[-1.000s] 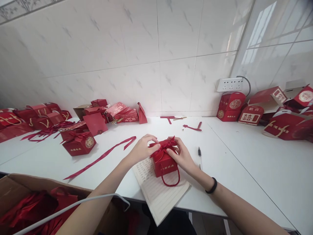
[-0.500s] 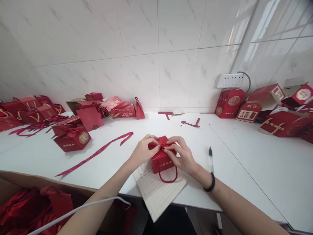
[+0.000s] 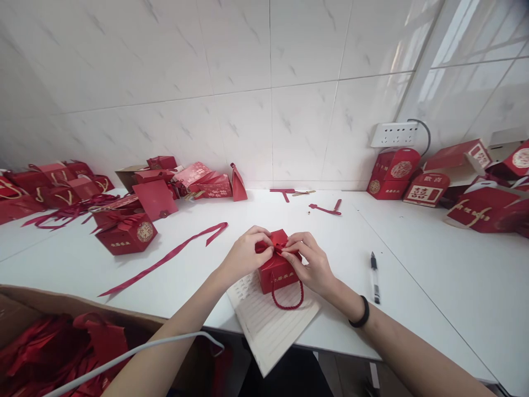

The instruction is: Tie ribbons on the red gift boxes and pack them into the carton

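A small red gift box [image 3: 278,274] with gold characters stands on a lined notebook [image 3: 270,331] in front of me. Its twisted red cord handle [image 3: 288,306] droops over the front onto the page. On top of the box is a red ribbon bow [image 3: 278,247]. My left hand [image 3: 249,253] pinches the bow's left side between thumb and fingers. From the other side, my right hand [image 3: 309,260] grips the bow's right part, close to the knot. The fingers cover much of the ribbon and the lid.
A loose red ribbon [image 3: 165,258] lies left, near a finished-looking box with a bow [image 3: 128,234]. A pen [image 3: 374,278] is at right. Red boxes line the wall on both sides, below a power strip [image 3: 394,134]. A carton [image 3: 82,298] and white cable [image 3: 136,350] sit lower left.
The view has shifted slightly, so most things appear a little further right. Both hands remain at the bow with small finger movements. The right forearm no longer overlaps the pen's lower end.
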Available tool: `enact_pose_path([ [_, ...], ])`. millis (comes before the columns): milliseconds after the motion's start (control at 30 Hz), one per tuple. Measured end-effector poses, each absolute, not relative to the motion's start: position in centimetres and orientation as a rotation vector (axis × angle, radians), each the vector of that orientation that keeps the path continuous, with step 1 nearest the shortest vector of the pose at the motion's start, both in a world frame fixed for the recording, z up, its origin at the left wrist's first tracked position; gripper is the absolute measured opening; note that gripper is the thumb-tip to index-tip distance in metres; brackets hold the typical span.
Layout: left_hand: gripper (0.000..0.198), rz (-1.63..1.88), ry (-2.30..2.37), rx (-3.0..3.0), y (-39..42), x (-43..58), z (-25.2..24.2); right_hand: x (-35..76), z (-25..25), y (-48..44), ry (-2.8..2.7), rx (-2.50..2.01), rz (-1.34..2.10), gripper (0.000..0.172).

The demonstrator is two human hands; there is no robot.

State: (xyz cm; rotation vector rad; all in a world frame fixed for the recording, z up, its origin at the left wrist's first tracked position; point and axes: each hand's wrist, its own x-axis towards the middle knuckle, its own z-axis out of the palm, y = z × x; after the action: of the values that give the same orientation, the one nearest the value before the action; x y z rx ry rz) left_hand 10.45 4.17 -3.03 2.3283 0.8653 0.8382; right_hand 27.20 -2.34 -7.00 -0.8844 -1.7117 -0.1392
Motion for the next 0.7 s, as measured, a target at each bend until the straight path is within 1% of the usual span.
enact_pose_path([
  [167, 0.012, 0.817, 0.88, 2.346, 3.96, 10.54, -2.76, 27.45, -6.92, -2.42, -1.718, -0.907, -0.131, 0.012],
  [700, 0.01, 0.825, 0.898, 2.341, 3.73, 10.43, -2.73, 27.94, -6.66, -2.85, -1.749, -0.751, -0.261, 0.012],
])
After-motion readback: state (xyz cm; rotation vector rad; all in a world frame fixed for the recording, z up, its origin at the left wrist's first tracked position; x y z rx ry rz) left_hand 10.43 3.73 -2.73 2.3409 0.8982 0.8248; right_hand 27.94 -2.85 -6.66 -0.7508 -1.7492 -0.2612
